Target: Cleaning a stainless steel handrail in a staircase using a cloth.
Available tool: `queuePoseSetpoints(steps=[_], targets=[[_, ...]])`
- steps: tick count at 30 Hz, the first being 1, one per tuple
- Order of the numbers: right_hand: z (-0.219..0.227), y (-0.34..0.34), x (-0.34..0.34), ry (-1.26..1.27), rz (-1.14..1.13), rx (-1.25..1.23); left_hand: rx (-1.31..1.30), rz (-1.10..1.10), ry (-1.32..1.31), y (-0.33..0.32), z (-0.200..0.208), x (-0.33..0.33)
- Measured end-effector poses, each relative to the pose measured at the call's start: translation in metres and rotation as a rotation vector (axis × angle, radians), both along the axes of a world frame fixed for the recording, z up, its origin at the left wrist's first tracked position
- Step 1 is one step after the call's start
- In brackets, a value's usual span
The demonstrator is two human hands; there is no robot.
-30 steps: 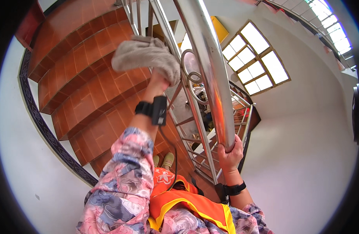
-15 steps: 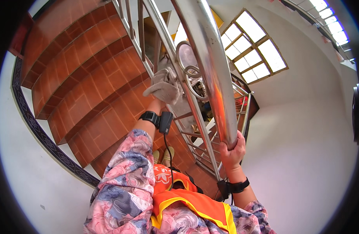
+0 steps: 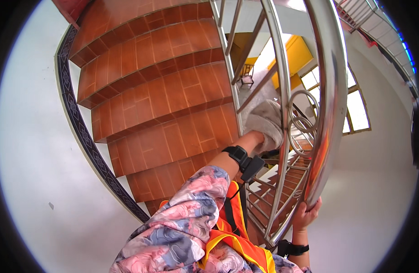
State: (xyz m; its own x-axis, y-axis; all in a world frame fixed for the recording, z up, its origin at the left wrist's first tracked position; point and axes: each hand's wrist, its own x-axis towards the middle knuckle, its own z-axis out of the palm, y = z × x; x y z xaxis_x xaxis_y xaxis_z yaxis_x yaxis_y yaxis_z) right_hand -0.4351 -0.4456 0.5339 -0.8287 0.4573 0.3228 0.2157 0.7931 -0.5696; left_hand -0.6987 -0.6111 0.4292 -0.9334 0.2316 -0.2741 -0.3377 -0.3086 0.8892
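Observation:
A grey cloth (image 3: 265, 122) covers most of my left hand (image 3: 256, 138), which presses it against the upright bars of the stainless-steel stair railing (image 3: 282, 82). The fingers are hidden under the cloth. Beside it is the railing's ring ornament (image 3: 303, 123). My right hand (image 3: 306, 214) grips the thick, shiny handrail (image 3: 328, 109) lower down, at the near end, with its fingers curled around the tube. Both wrists wear black straps, and a small dark device sits on the left one.
Brown-red tiled steps (image 3: 164, 91) curve upward on the left, edged by a dark patterned skirting (image 3: 75, 91) along a white wall (image 3: 32, 136). Through the bars, a lower floor shows a small chair (image 3: 247, 75) and a yellow panel (image 3: 298, 57). A window (image 3: 355, 109) is at the right.
The view has swung left, so the railing and both hands appear farther right. My left hand with the cloth has moved closer to the railing bars; my right hand stays on the handrail.

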Motion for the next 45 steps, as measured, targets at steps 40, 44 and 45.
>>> queuePoseSetpoints(steps=[40, 44, 45], targets=[[0.110, -0.112, -0.168, 0.192, -0.364, -0.221, -1.301, -0.206, 0.772, -0.158, 0.058, -0.277], [0.104, -0.113, -0.162, 0.174, -0.449, -0.059, -1.334, -0.202, 0.906, -0.144, 0.037, -0.301], [0.102, -0.114, -0.162, 0.171, -0.460, -0.020, -1.340, -0.204, 0.935, -0.142, 0.033, -0.308]])
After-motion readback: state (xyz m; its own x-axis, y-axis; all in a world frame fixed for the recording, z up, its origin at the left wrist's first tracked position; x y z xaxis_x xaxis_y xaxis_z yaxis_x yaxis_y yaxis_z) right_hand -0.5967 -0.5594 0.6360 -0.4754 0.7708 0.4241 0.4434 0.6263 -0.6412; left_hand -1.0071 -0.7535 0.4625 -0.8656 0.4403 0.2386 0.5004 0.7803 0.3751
